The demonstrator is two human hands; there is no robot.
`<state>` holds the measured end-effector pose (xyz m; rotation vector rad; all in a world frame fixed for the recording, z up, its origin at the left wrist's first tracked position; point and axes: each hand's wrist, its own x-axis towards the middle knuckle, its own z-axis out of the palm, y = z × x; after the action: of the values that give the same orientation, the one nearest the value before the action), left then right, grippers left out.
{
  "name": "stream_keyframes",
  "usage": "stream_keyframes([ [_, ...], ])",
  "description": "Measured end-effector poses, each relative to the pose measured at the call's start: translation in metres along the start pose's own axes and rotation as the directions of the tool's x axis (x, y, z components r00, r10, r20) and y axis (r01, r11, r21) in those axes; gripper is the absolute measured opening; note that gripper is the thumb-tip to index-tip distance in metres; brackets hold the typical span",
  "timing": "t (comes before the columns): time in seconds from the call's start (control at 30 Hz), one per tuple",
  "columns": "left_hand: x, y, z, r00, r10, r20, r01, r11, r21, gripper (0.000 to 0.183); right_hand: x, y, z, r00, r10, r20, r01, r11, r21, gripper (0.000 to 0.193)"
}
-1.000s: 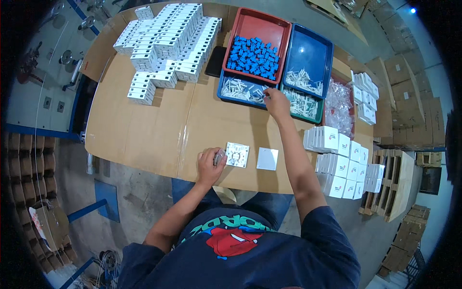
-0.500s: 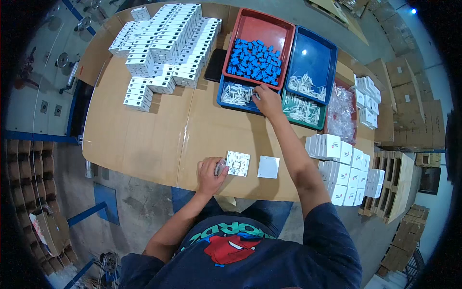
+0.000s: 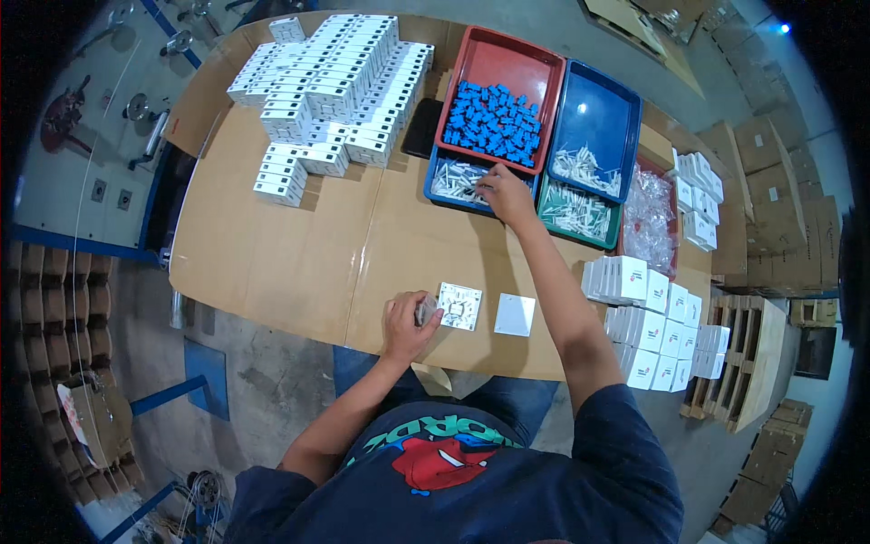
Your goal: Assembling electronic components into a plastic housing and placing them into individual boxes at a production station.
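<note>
My left hand (image 3: 407, 325) rests on the cardboard-covered table with its fingers curled round a small clear plastic packet (image 3: 425, 310). Touching or just beside its fingertips lies a square white plate with a moulded, open inner side (image 3: 459, 306). A smooth white square plate (image 3: 515, 315) lies flat to the right of it. My right hand (image 3: 507, 194) reaches over the lower blue tray (image 3: 473, 205), fingers bent together among small white stick-like parts (image 3: 456, 179). Whether a part is between those fingertips is too small to tell.
A red tray (image 3: 512, 56) of blue pieces overlaps the lower blue tray. Another blue tray (image 3: 594, 100) and a green tray (image 3: 580, 233) hold white parts. White boxes are stacked far left (image 3: 331, 91) and right (image 3: 639, 335). Clear bags (image 3: 648, 218) fill a reddish tray.
The whole view has shifted slightly. My right hand's fingers have moved a little left, further into the white parts. My left hand keeps its place beside the square plate.
</note>
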<state>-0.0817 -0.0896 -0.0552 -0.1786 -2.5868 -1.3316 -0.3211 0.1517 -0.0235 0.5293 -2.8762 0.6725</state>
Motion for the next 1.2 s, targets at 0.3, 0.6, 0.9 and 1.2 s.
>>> stream_keyframes([
  [0.3,-0.008,-0.003,0.002,0.993,-0.002,-0.122,-0.001,1.0,-0.027,0.043,-0.034,0.014,-0.019,0.952,0.231,-0.2,-0.174,0.948,0.265,0.02],
  [0.6,0.002,0.014,0.008,0.984,-0.155,-0.092,0.121,0.945,-0.303,0.046,-0.135,-0.077,-0.057,0.896,0.436,0.089,-0.335,0.53,0.779,0.011],
  [0.9,0.012,0.073,-0.009,1.0,0.005,0.029,0.006,0.927,-0.374,0.05,-0.194,-0.155,-0.091,0.845,0.517,0.137,-0.366,0.371,0.854,0.012],
  [1.2,0.018,0.11,-0.02,0.966,-0.003,0.26,0.127,0.877,-0.463,0.051,-0.204,-0.143,-0.092,0.881,0.471,0.049,-0.319,0.515,0.796,0.01],
])
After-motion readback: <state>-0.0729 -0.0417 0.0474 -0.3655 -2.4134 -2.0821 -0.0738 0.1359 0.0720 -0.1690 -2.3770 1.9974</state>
